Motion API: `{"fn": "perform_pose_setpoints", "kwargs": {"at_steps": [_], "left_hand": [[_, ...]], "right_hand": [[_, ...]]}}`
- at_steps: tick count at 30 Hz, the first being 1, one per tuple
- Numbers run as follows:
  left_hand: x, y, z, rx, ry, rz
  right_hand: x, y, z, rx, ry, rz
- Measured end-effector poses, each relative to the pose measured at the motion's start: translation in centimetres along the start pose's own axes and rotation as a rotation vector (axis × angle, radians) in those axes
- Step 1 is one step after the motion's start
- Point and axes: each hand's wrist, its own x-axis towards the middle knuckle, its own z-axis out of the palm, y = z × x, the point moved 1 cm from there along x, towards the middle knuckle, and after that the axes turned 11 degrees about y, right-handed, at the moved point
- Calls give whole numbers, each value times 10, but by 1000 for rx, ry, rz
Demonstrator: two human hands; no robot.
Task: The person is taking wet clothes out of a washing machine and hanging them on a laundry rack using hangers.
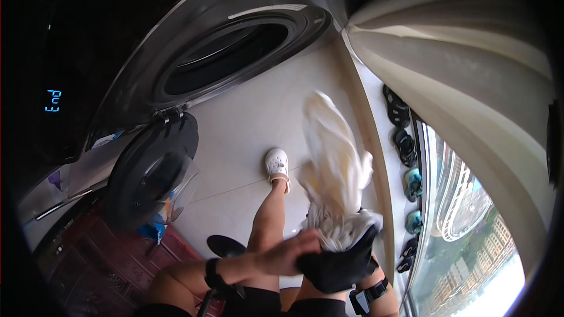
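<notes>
My left hand [297, 251], blurred and with a black band at its wrist, grips the left edge of a black cloth [339, 268] above my lap. Most of my right hand [374, 273] is hidden by that cloth, and a strapped device [368, 299] sits on its wrist. Out of the black cloth rises a bunched white cloth [335, 158], which is blurred at its far end and stretches away from me over the floor. Beyond it to the left stands a front-loading washing machine, its drum opening [229, 57] exposed and its round door [152, 171] swung open.
A dark red plastic crate or lid [119, 264] lies at lower left. My foot wears a white clog [277, 163] on the tiled floor [224, 141]. Several shoes [403, 145] line the window ledge at right, beside a pale curtain [454, 66]. A lit display [53, 101] glows far left.
</notes>
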Motion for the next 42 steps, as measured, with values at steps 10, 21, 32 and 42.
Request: {"fn": "perform_pose_setpoints", "kwargs": {"at_steps": [10,21,32,42], "left_hand": [[-167,132,-180,1366,1270,172],[-266,63,-297,1352,1353,-410],[-169,52,-125,1277,1186,-71],[12,158,-80,990,883,-521]], "right_hand": [[-109,40,-41,486,382,214],[-199,80,-57,521,328,127],[-305,92,-150,574,101,-81],[-420,65,-110,748,76,-546]]}}
